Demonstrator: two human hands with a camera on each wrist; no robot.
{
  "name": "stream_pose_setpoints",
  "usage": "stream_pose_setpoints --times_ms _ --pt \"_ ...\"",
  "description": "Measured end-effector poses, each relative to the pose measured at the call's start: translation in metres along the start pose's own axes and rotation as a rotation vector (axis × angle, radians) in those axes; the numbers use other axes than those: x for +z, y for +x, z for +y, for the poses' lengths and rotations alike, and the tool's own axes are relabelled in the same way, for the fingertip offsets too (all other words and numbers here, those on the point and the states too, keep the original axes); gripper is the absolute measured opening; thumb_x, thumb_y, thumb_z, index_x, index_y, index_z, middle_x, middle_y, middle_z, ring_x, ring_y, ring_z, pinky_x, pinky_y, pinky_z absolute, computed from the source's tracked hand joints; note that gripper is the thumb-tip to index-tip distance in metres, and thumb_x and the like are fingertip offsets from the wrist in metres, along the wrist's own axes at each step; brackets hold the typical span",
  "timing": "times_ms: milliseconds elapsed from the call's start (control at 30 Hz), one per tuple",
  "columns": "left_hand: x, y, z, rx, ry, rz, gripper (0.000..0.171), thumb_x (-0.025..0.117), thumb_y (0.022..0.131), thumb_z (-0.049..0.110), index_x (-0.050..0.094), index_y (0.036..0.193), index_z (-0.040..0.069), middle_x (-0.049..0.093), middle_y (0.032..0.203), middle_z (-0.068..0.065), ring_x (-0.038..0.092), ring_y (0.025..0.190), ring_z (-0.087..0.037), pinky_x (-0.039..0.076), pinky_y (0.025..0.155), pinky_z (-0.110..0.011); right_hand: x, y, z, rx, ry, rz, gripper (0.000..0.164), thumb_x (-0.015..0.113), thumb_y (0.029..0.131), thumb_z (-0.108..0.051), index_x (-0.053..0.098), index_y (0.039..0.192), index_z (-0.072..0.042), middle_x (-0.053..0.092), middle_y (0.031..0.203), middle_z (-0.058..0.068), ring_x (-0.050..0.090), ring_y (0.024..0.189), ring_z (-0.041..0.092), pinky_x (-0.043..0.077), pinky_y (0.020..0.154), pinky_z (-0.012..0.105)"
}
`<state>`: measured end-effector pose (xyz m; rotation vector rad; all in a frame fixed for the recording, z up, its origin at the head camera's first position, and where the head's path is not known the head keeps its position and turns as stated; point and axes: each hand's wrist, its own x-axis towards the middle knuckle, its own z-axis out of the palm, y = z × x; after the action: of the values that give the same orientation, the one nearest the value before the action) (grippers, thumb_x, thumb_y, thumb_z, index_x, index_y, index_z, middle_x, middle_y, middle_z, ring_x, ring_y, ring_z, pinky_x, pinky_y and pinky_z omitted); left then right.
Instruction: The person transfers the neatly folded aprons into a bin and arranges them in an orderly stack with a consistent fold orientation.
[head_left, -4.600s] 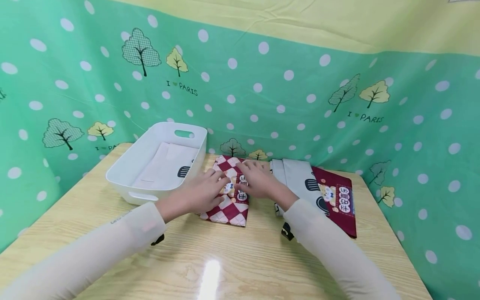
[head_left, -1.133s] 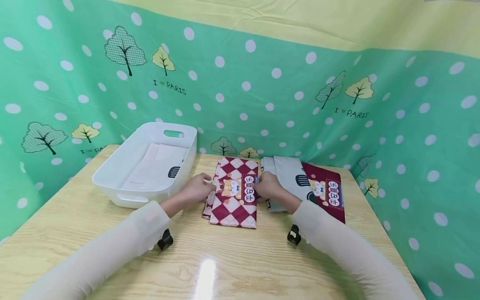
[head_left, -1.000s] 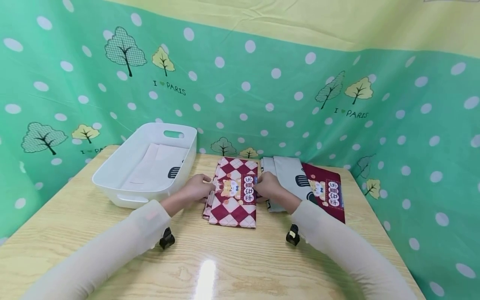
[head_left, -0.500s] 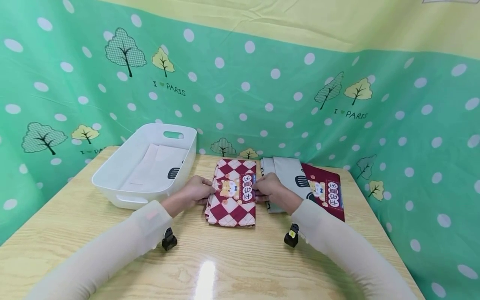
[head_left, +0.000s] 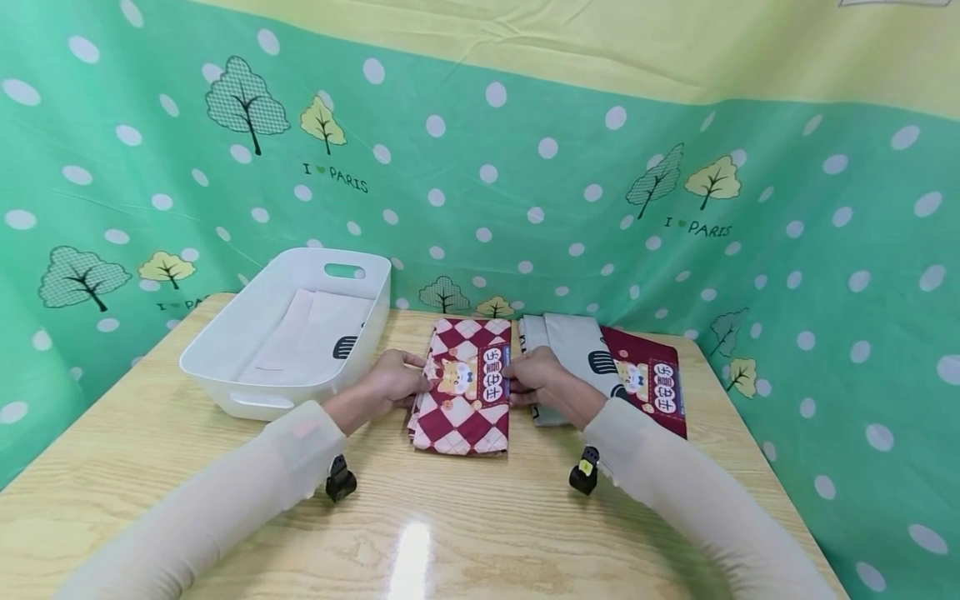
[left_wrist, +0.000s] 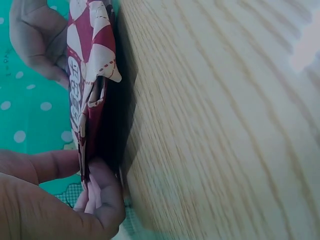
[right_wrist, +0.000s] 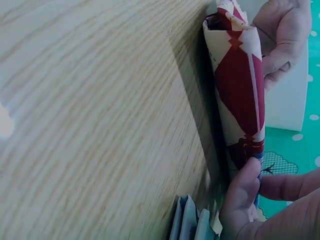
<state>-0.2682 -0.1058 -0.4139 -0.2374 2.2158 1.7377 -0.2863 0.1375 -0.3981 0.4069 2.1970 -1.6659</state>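
Observation:
A folded cloth (head_left: pixel 468 417) with maroon and pale pink diamonds, a cartoon animal and a lettered patch lies between my hands in the head view. My left hand (head_left: pixel 392 382) pinches its left edge, thumb on top and fingers underneath. On the opposite edge, my right hand (head_left: pixel 542 382) pinches it near the patch. Both wrist views show the folded layers of the cloth (right_wrist: pixel 240 90) end-on, with dark shadow beneath; part of the underside looks raised from the wood. The undersides of both hands are partly hidden in the head view.
Left of the cloth stands a white plastic basket (head_left: pixel 225 333) holding a pale folded cloth (head_left: pixel 311 333) with a dark spatula print. To the right lie a grey folded cloth (head_left: pixel 573 333) and a maroon one (head_left: pixel 660 354). A dotted green curtain (head_left: pixel 487 208) hangs behind the wooden table (head_left: pixel 487 533).
Earlier my hands lay over the top of the diamond-patterned cloth; now they hold its two side edges. Over the last second its layers have come closer together, and it has shifted only slightly.

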Motion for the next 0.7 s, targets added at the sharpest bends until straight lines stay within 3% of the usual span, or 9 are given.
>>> stream_pose_setpoints --times_ms 167,367,500,700 --pt "0.001 -0.002 0.002 0.004 -0.007 0.010 0.049 0.065 0.088 -0.011 0.050 0.134 -0.006 0.059 0.114 -0.022 0.069 0.081 -0.021 0.061 0.070 -0.033 -0.002 0.000 0.000 -0.012 0.025 -0.033 0.018 0.063 0.099 -0.004 0.063 0.116 0.001 0.061 0.079 0.011 0.059 0.062 0.017 0.060 0.066 0.031" --pt "0.001 -0.003 0.002 0.035 0.010 0.009 0.046 0.063 0.089 -0.009 0.048 0.132 -0.001 0.057 0.108 -0.019 0.060 0.069 -0.017 0.054 0.057 -0.028 -0.006 -0.004 -0.004 -0.025 0.050 -0.054 0.023 0.063 0.098 -0.002 0.061 0.120 0.003 0.065 0.090 0.016 0.060 0.065 0.017 0.059 0.066 0.030" --pt "0.001 -0.005 0.004 0.055 0.001 0.004 0.047 0.062 0.089 -0.010 0.046 0.132 0.000 0.056 0.104 -0.017 0.060 0.073 -0.018 0.055 0.061 -0.029 -0.009 -0.006 -0.007 -0.031 0.046 -0.056 0.025 0.063 0.098 -0.002 0.060 0.123 0.001 0.066 0.098 0.019 0.061 0.068 0.018 0.059 0.065 0.028" --pt "0.000 -0.006 0.008 0.075 0.020 0.007 0.047 0.061 0.090 -0.009 0.044 0.133 0.001 0.058 0.096 -0.014 0.057 0.072 -0.018 0.052 0.062 -0.029 -0.013 -0.007 -0.011 -0.034 0.038 -0.057 0.027 0.063 0.099 -0.004 0.060 0.125 0.000 0.064 0.109 0.020 0.062 0.075 0.019 0.060 0.076 0.033"
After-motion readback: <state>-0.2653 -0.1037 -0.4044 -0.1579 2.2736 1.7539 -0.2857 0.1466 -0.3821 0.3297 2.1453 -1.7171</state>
